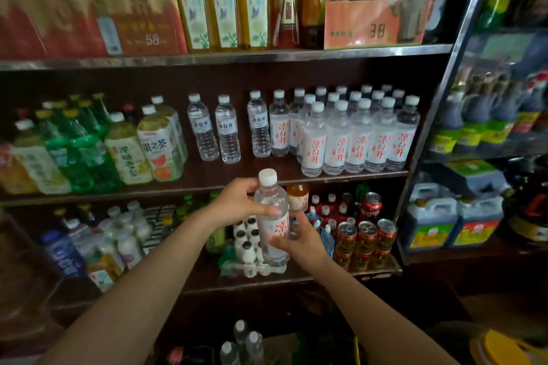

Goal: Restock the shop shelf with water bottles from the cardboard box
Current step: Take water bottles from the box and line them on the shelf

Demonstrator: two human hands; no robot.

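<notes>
A clear water bottle (271, 216) with a white cap and red lettering stands upright in front of the shelf, below the middle shelf's front edge. My left hand (240, 201) grips its upper body and my right hand (299, 238) holds its lower part from the right. On the middle shelf (225, 178) a block of several matching water bottles (355, 139) stands at the right, with three slimmer water bottles (226, 129) left of them. More white-capped bottles (241, 344) show at the bottom edge; the cardboard box around them is too dark to make out.
Tea and green drink bottles (118, 145) fill the middle shelf's left. A bare stretch of shelf lies in front of the slim bottles. Red cans (367, 237) and small white bottles (249, 240) sit on the lower shelf. Oil jugs (453, 222) stand on the right rack.
</notes>
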